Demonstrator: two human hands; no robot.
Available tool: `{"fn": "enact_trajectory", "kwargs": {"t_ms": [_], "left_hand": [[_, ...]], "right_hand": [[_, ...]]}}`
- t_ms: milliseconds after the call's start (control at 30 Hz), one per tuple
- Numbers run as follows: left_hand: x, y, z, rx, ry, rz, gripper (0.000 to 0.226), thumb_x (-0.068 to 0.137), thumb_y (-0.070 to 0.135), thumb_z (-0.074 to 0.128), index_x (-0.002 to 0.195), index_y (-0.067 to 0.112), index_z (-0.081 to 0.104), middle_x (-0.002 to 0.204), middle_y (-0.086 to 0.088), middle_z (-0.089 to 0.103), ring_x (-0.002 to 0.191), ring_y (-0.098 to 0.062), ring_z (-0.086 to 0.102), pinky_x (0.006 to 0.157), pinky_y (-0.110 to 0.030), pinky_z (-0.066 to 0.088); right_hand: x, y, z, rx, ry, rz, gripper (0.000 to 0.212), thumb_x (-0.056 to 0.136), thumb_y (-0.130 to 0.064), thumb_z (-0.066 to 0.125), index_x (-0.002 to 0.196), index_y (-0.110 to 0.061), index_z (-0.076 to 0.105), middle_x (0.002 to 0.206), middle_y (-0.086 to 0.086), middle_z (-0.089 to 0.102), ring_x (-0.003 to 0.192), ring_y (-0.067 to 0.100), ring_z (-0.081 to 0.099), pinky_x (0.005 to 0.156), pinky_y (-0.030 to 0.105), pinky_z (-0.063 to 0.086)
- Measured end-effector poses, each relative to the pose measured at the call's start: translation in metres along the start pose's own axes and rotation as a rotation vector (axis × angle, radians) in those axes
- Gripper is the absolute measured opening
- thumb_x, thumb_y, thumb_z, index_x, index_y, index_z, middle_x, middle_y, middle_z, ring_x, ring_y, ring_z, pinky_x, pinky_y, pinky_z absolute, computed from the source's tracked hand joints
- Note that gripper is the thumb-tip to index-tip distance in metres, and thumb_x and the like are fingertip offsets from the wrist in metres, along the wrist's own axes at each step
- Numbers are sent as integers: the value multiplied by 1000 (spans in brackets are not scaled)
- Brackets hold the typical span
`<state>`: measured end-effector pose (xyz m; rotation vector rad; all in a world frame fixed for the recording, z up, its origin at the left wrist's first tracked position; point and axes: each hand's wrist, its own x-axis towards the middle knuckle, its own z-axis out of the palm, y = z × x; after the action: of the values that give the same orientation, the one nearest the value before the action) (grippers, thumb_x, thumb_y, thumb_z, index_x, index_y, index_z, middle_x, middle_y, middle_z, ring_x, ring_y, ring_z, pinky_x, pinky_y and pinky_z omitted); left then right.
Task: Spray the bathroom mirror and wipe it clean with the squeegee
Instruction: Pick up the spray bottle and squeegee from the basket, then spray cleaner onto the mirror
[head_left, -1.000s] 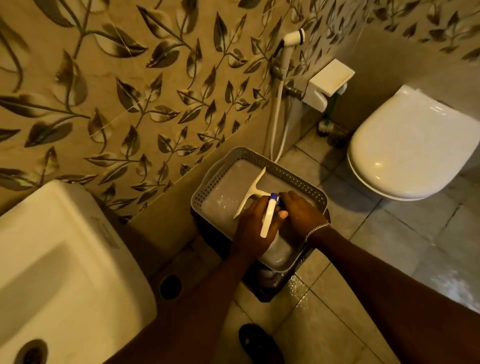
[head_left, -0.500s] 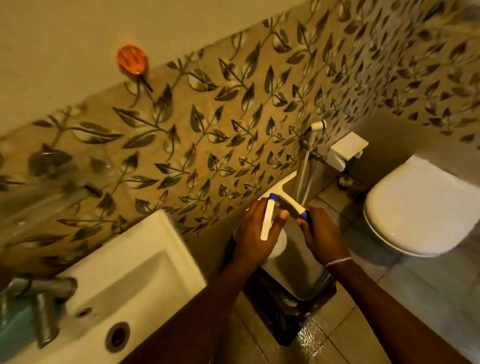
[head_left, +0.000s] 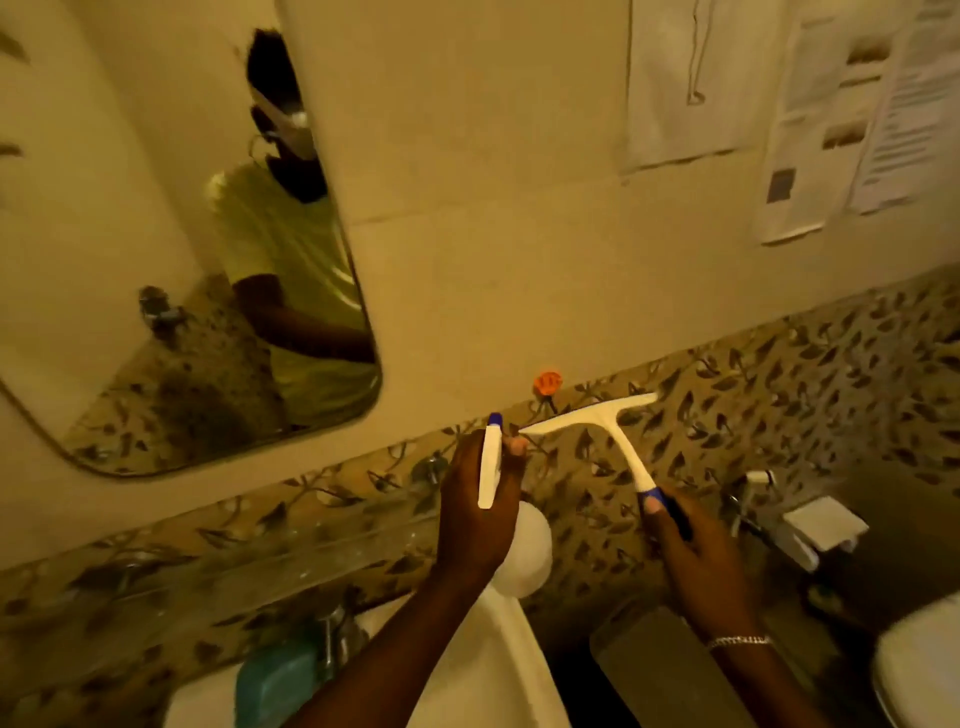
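The rounded mirror hangs on the wall at upper left, with a person in a green shirt reflected in it. My left hand grips a white spray bottle by its neck; the white trigger head with a blue nozzle points up. My right hand holds a white squeegee by its blue-tipped handle, blade raised in front of the leaf-patterned tiles. Both tools are to the right of and below the mirror, apart from it.
A white sink lies below my left arm, with a tap and a teal object at its left. A glass shelf runs under the mirror. An orange hook, wall papers, a hand sprayer and the toilet sit right.
My view has swung up from the basket on the floor to the wall and mirror. Both hands have lifted the spray bottle and squeegee out of the basket to sink height.
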<state>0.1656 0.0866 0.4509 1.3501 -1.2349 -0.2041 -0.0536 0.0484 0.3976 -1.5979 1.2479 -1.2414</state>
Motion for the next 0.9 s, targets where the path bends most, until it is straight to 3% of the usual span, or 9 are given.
{"fn": "enact_trajectory", "kwargs": {"t_ms": [67, 200, 300, 400, 500, 567, 733, 833, 900], "left_hand": [[17, 15, -42, 10, 86, 17, 5, 100, 46, 57, 97, 49, 59, 91, 13, 68, 89, 1, 66, 76, -8, 47], [46, 46, -125, -3, 259, 23, 22, 96, 52, 55, 92, 33, 65, 74, 4, 66, 74, -9, 66, 66, -25, 53], [64, 66, -188, -32, 358, 36, 42, 89, 63, 49, 106, 28, 67, 87, 5, 72, 85, -9, 70, 71, -24, 54], [78, 88, -251, -31, 486, 56, 41, 87, 60, 51, 106, 28, 68, 88, 5, 72, 90, -17, 71, 74, -30, 56], [93, 109, -305, 81, 609, 117, 37, 96, 49, 57, 110, 18, 73, 91, 1, 74, 92, -19, 72, 75, -28, 59], [103, 122, -337, 121, 642, 174, 35, 100, 41, 59, 115, 12, 73, 96, -4, 75, 92, -17, 72, 72, -14, 57], [119, 148, -376, 186, 682, 236, 56, 89, 58, 56, 103, 7, 74, 84, -6, 73, 73, -17, 70, 54, -10, 53], [124, 153, -371, 177, 627, 229, 27, 95, 42, 67, 95, 17, 74, 72, 7, 68, 67, -9, 69, 53, -11, 52], [126, 157, -360, 139, 524, 241, 11, 96, 34, 69, 98, 24, 73, 73, 5, 71, 68, -5, 70, 62, -23, 59]], "right_hand": [[-3, -42, 16, 106, -21, -34, 25, 97, -42, 57, 114, -30, 70, 86, 6, 72, 78, 22, 69, 64, 28, 51], [-10, -122, 47, 291, -128, -95, 20, 90, -42, 62, 105, -33, 73, 84, 13, 71, 73, 29, 67, 57, 32, 52], [-18, -171, 70, 412, -244, -139, 19, 91, -40, 63, 107, -33, 72, 81, 10, 72, 58, 23, 65, 47, 33, 51], [-27, -214, 95, 475, -327, -198, 21, 94, -42, 60, 110, -31, 69, 77, 13, 70, 47, 20, 57, 40, 28, 45], [-33, -249, 115, 526, -381, -210, 20, 95, -43, 58, 106, -32, 69, 76, 13, 68, 47, 22, 51, 41, 27, 39], [-37, -268, 127, 549, -401, -227, 20, 94, -44, 57, 105, -32, 69, 76, 11, 68, 46, 21, 50, 40, 29, 38], [-46, -294, 146, 591, -429, -281, 23, 96, -42, 57, 109, -26, 68, 77, 14, 66, 45, 18, 46, 39, 25, 37], [-48, -296, 148, 605, -391, -295, 23, 97, -40, 56, 111, -26, 68, 77, 13, 67, 45, 19, 46, 39, 25, 37], [-47, -293, 147, 614, -356, -297, 21, 99, -39, 55, 111, -27, 67, 77, 12, 67, 45, 20, 46, 40, 26, 37]]}}
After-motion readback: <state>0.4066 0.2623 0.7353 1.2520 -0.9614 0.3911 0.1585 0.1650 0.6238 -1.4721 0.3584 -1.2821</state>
